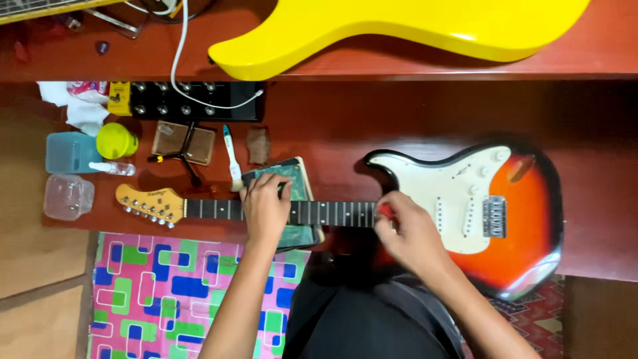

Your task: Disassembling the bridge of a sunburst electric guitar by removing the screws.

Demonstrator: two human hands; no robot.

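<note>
The sunburst electric guitar (525, 233) lies flat on the red-brown bench (345, 126), its long axis running left to right: headstock (147, 203) far to the left, body to the right, the dark neck (332, 213) spanning between the two hands. The left hand (266, 207) lies palm-down across the neck above a padded neck rest (296, 183), fingers curled over the fretboard and pressing it, so this grip is clenched lightly on the neck. The right hand (411, 229) sits to the right of it, where the neck meets the white pickguard (458, 199); its grip pinches a small red object (385, 211), too small to identify, touching the last frets. The right hand is the nearer one to the body, the left nearer the headstock.

Beyond the left grip lie a small brush (231, 156), a black pedal unit (193, 101), a yellow-lidded jar (116, 141) and clear plastic boxes (68, 196). A yellow guitar body (399, 30) rests on a higher shelf beyond. A patterned mat (169, 292) covers the floor below the left arm.
</note>
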